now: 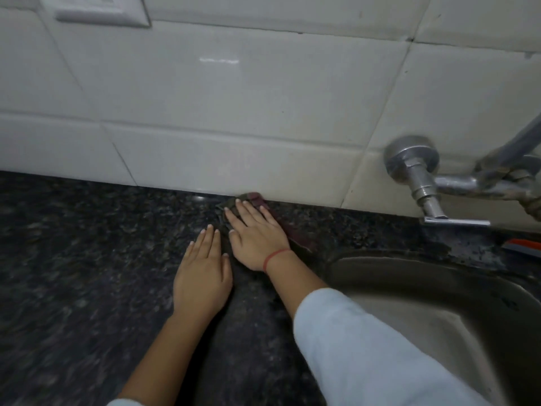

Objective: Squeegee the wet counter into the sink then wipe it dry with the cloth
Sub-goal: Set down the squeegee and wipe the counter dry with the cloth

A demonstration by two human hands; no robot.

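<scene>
A dark speckled granite counter (87, 259) runs below the white tiled wall. My right hand (257, 235) lies flat on a dark maroon cloth (295, 232), pressing it down on the counter close to the wall. My left hand (205, 273) rests flat on the bare counter just left of the cloth, fingers together, holding nothing. The steel sink (439, 294) is sunk into the counter at the right. An orange and grey squeegee (524, 247) lies on the counter behind the sink at the right edge of view, only partly seen.
A metal wall tap (424, 183) juts out over the sink's back edge, its spout running off to the right. A white switch plate (102, 10) sits on the tiles at the top left.
</scene>
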